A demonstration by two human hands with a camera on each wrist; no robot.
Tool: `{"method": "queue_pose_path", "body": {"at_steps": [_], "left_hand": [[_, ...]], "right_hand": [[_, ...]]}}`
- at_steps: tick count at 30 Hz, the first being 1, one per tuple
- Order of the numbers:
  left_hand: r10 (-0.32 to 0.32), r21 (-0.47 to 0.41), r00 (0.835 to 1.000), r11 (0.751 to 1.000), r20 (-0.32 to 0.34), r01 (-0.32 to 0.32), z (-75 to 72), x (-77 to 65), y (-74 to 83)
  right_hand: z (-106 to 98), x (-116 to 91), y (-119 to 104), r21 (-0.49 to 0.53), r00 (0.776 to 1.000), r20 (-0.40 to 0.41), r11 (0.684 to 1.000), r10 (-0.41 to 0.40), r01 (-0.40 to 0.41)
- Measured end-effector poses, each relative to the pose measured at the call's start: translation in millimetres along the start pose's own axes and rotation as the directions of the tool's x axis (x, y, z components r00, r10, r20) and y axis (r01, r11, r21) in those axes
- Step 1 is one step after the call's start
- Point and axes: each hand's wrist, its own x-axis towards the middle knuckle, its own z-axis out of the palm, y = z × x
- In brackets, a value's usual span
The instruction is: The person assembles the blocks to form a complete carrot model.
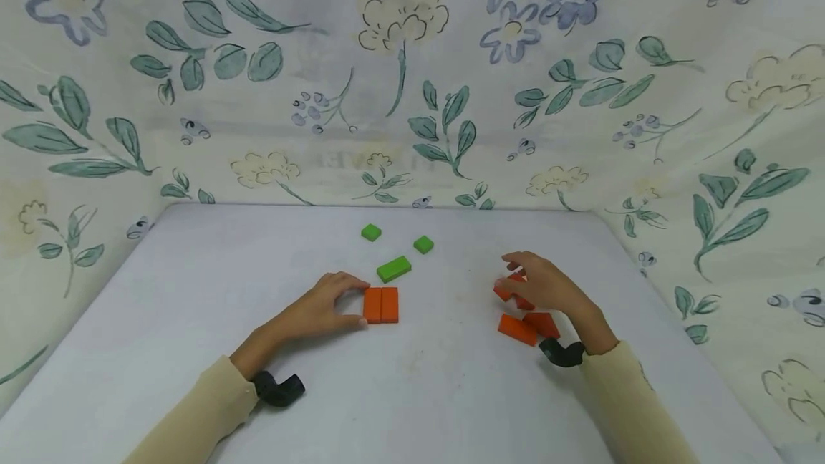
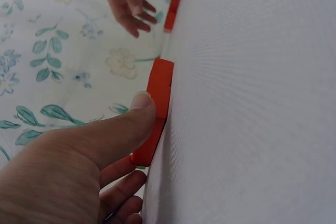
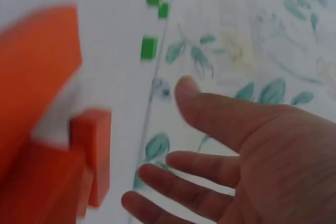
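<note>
Left hand: I see thumb and fingertips nearly closed, pinching the left orange block by its two ends. The right orange block lies against it, long sides touching, both flat on the white bench.

Right hand: empty, thumb and fingers spread, by the loose orange pieces well off to the right. From the head view the hand covers some, so I can't give a sure count.

Green rectangle lies askew just beyond the orange pair. Two small green squares, one farther back, the other to its right, sit apart. Floral cloth behind the bench.
</note>
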Motion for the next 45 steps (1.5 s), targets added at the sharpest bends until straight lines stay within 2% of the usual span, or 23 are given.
{"method": "queue_pose_path", "body": {"at_steps": [7, 12, 23, 26, 32, 36, 40, 45], "left_hand": [[0.009, 0.004, 1.000, 1.000, -0.017, -0.009, -1.0, -1.0, -3.1], [0.023, 0.001, 1.000, 1.000, -0.005, -0.023, 1.1, 2.9, -2.6], [0.028, -0.002, 0.999, 1.000, 0.024, -0.028, 5.1, 6.1, 0.9], [0.020, 0.005, 1.000, 1.000, 0.016, -0.020, 5.8, 3.6, 0.8], [0.011, -0.013, 1.000, 1.000, 0.006, -0.011, 6.6, -2.7, 0.5], [0.011, -0.019, 1.000, 1.000, 0.009, -0.011, 7.3, -3.4, 2.2], [0.003, -0.002, 1.000, 1.000, -0.008, -0.003, 5.8, -3.9, 1.5], [0.015, 0.007, 1.000, 1.000, -0.012, -0.015, 2.2, -6.1, 1.4]], "right_hand": [[1, 7, 20, -0.167, 0.990, 0.063, 0.980, 0.123, -0.111], [8, 6, 26, -0.252, 0.988, 0.034, 0.958, 0.149, -0.136], [10, -3, 27, -0.192, 0.988, 0.018, 0.971, 0.151, -0.144], [10, -1, 25, -0.156, 0.994, 0.002, 0.981, 0.113, -0.112], [11, 1, 11, 0.025, 0.998, -0.015, 0.998, 0.053, -0.053], [15, 0, -1, 0.066, 0.999, -0.033, 0.997, -0.039, 0.041], [20, -2, -17, 0.124, 0.988, -0.017, 0.980, -0.154, 0.155], [28, -2, -36, 0.183, 0.949, -0.027, 0.932, -0.313, 0.313]]}}
